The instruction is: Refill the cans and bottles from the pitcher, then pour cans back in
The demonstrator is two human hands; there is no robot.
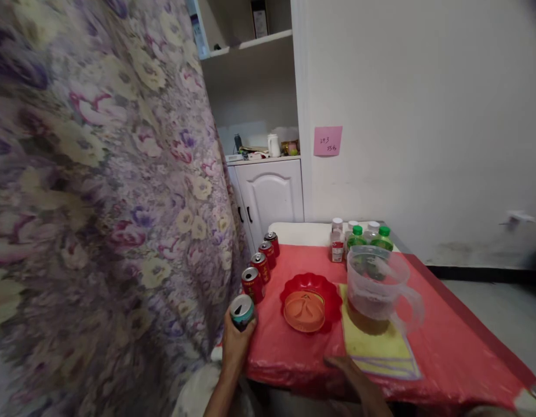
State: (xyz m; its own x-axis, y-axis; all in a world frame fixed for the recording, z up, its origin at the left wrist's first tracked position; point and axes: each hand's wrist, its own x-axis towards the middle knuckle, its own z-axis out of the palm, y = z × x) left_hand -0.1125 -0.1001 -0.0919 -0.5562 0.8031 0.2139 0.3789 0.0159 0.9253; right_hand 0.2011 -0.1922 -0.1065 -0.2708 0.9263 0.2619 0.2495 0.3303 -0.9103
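My left hand [237, 339] is wrapped round a teal drink can [243, 317] with an opened top, at the table's front left corner. Behind it a row of several red cans [253, 285] runs back along the left edge. My right hand [352, 373] is over the front edge of the table, its fingers stretched to the left and holding nothing. Ahead of that hand lies a yellow cloth [376, 353] with a purple border, and on it stands a clear plastic jug [374, 289] with some liquid at the bottom. A red scalloped bowl [335, 301] holds an orange round object [304, 313].
Several bottles with white or green caps [357, 234] stand at the back of the red-covered table [450, 336]. A floral curtain [120, 202] hangs close on the left. Beyond the table are a white cabinet [272, 194] and a wall with a pink note [328, 141].
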